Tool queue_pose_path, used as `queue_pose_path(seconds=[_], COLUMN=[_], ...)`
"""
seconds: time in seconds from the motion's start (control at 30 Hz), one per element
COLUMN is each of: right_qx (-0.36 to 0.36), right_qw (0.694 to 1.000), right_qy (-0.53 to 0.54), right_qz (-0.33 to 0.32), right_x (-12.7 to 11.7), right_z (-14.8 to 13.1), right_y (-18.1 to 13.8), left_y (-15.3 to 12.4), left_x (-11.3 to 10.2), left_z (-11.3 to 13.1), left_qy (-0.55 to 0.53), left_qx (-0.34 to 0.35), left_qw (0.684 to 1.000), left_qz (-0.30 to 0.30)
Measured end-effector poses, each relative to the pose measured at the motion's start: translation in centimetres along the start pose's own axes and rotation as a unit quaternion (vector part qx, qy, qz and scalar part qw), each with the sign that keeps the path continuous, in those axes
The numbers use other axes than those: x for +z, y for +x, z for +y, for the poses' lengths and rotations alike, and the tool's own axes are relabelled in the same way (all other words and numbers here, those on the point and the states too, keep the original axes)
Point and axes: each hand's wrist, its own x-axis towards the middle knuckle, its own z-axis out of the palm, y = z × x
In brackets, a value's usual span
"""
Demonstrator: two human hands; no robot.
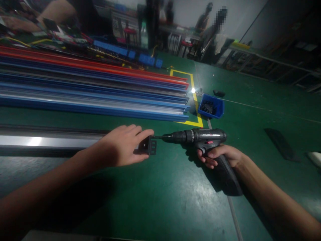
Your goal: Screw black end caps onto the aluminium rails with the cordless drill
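My right hand (220, 155) is wrapped round the grip of a black cordless drill (209, 135), which points left. Its long thin bit (157, 137) reaches the upper edge of a small black end cap (152, 147). That cap sits at the right end of a dark metal profile with a silver face (50, 140). Over this end lies my left hand (127, 144), thumb and fingers clasping the cap and profile from both sides. Whether the bit's tip touches a screw cannot be seen.
Long blue profiles (100, 102) and red profiles (100, 65) lie side by side beyond my hands. Near their ends stands a blue bin (218, 110) holding small black parts. A dark flat piece (281, 144) is at right. Another person's arm (57, 15) shows upper left.
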Motion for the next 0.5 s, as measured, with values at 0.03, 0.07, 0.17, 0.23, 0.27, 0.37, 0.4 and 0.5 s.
queue_pose_path(seconds=[0.03,0.07,0.17,0.23,0.27,0.37,0.4,0.5], right_qx=[0.001,0.001,0.005,0.008,0.009,0.012,0.013,0.014], right_qw=[1.0,1.0,1.0,1.0,1.0,1.0,1.0,1.0], right_qy=[0.0,0.001,0.0,-0.001,0.0,0.004,0.004,0.005], right_qz=[-0.001,-0.001,0.002,0.004,0.005,0.009,0.011,0.013], right_x=[-0.02,-0.02,0.02,0.01,-0.01,-0.08,-0.1,-0.09], right_z=[-0.01,-0.02,-0.08,-0.09,-0.09,-0.09,-0.1,-0.14], right_y=[0.01,0.01,0.0,0.0,0.0,-0.01,-0.01,-0.02], left_y=[0.01,0.03,0.06,0.05,0.04,0.0,-0.02,-0.03], left_x=[0.01,0.01,0.01,-0.03,-0.06,-0.15,-0.18,-0.21], left_z=[0.0,0.0,0.02,0.04,0.05,0.15,0.19,0.27], left_qy=[0.001,0.003,0.008,0.007,0.006,0.009,0.011,0.02], left_qx=[-0.001,-0.001,0.002,0.005,0.006,0.008,0.007,0.001], left_qw=[1.0,1.0,1.0,1.0,1.0,1.0,1.0,1.0], left_qz=[-0.002,-0.003,-0.003,-0.003,-0.002,0.001,0.001,0.002])
